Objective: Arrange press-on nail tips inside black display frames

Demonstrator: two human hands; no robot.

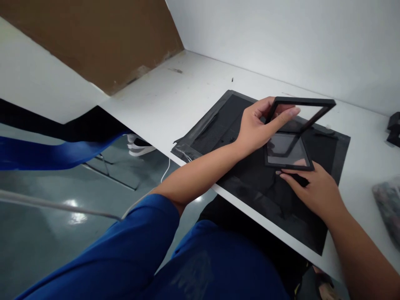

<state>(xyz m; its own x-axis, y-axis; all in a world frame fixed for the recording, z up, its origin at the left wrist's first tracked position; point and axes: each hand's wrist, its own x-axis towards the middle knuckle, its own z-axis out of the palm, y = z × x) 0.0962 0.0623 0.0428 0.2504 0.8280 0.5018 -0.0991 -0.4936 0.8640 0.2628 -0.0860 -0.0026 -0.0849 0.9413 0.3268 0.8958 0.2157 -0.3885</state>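
A hinged black display frame (308,101) with clear panels is spread apart over the dark mat, its two halves meeting at an angle at the back. My left hand (258,123) grips the raised half at its left side, the thumb lying across the clear panel. Low at the front, my right hand (315,189) pinches the near edge of the bottom half, with fingers under and around its right corner. Part of the left fingers is hidden behind the raised half.
A black mat (262,200), taped along its edges, covers part of the white table (150,108). Dark blocks (394,129) and a clear bag of mixed pieces (389,208) lie at the right. A brown panel (103,41) stands at the left, with a white wall behind.
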